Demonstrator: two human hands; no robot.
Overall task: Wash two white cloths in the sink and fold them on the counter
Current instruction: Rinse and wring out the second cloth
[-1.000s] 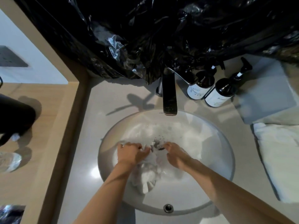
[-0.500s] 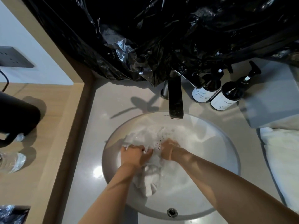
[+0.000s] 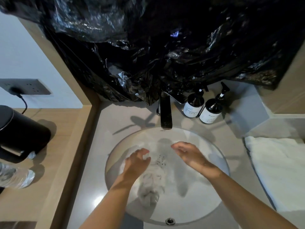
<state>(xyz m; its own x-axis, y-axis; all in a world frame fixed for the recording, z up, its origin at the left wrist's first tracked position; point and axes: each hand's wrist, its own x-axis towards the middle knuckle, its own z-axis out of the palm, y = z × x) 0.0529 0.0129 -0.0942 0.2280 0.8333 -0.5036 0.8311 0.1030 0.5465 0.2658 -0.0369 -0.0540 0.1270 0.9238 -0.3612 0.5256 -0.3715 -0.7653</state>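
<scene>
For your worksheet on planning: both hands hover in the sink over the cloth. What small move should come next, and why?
Probably lower both hands to grip the cloth again: the left hand and right hand are open above it, and it lies bunched in the sink.

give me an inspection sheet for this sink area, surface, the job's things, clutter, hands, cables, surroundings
Surface: beige counter around an oval white sink; black faucet at the back edge, no stream visible.
Job's things: one wet white cloth bunched in the basin near the drain; a second white cloth lies on the counter, right of the sink.
Clutter: two dark pump bottles behind the sink; a black appliance and a clear plastic bottle on the wooden shelf at left.
Hands: left hand over the cloth, fingers loosely spread; right hand open, holding nothing.
Cables: black cord plugged into the wall socket.
Surroundings: black plastic sheet covering the wall above.
</scene>
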